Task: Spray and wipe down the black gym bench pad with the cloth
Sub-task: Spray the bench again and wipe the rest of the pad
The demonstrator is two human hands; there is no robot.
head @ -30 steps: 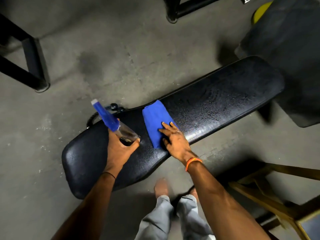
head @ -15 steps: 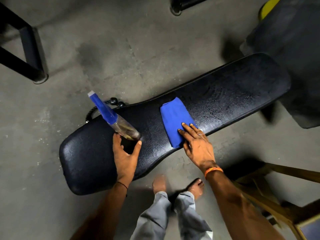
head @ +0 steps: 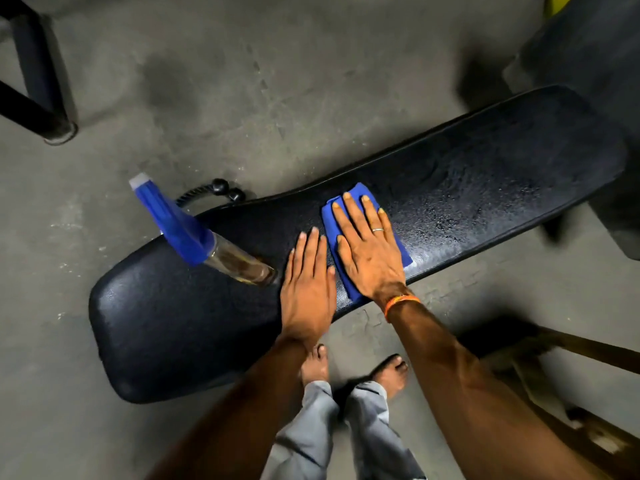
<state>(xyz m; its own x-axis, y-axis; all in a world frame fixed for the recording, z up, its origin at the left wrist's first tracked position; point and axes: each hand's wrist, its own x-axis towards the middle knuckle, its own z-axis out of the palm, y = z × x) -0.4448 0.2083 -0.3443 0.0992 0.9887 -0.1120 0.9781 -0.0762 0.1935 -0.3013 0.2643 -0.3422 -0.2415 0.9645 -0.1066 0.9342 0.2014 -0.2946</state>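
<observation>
The black gym bench pad runs diagonally from lower left to upper right, and its right half glistens with spray droplets. A folded blue cloth lies mid-pad under my right hand, which presses flat on it with fingers spread. My left hand rests flat on the bare pad just left of the cloth, holding nothing. The spray bottle, clear with a blue trigger head, stands by itself on the pad left of my left hand.
Concrete floor surrounds the bench. A black metal frame leg stands at upper left. A dark object sits at upper right. A wooden frame is at lower right. My bare feet are just below the pad's near edge.
My left hand let go of the spray bottle, left it standing on the pad, and moved right beside the cloth. My right hand slid forward and now lies flat on the cloth.
</observation>
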